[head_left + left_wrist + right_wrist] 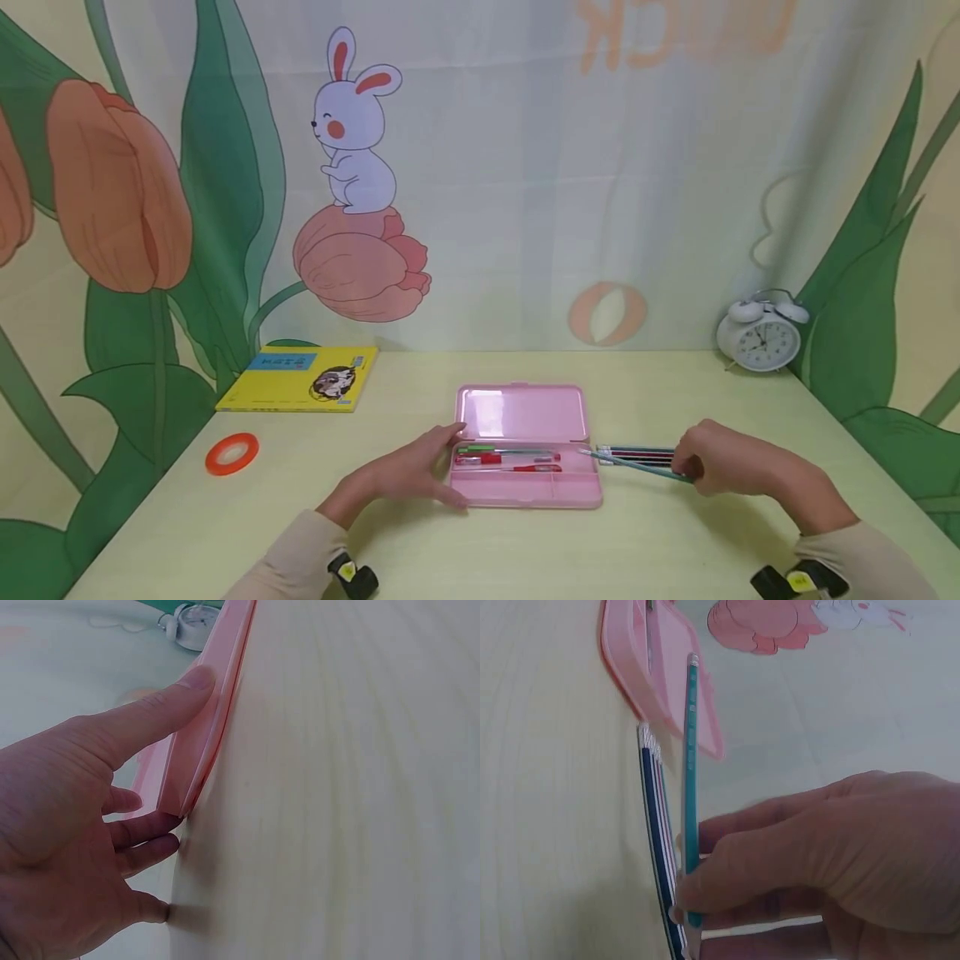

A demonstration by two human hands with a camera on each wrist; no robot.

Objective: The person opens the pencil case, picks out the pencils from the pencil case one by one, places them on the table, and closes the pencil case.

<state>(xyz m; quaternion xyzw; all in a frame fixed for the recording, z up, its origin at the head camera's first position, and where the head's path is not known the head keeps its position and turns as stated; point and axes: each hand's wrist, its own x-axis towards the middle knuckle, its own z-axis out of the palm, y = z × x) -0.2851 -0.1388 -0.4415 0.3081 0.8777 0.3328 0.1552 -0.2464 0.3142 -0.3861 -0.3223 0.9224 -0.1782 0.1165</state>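
Observation:
A pink pencil case (522, 483) lies with its lid (555, 414) raised back. Inside its rear compartment are a green-ended pen (474, 449) and red pens (536, 468). My left hand (408, 465) holds the case's left end, the thumb (169, 709) along the front wall and the other fingers around the back corner. Between thumb and fingers, my right hand (738, 458) pinches a teal pencil (691, 772); its far end reaches over the case's right edge in the head view. Beneath it, several dark striped pencils (657, 825) lie on the table beside the case.
A yellow book (285, 392) lies at the back left, with an orange ring-shaped roll (213, 458) in front of it. At the back right stands a white alarm clock (765, 340). A printed curtain (510, 183) hangs behind the table (540, 554).

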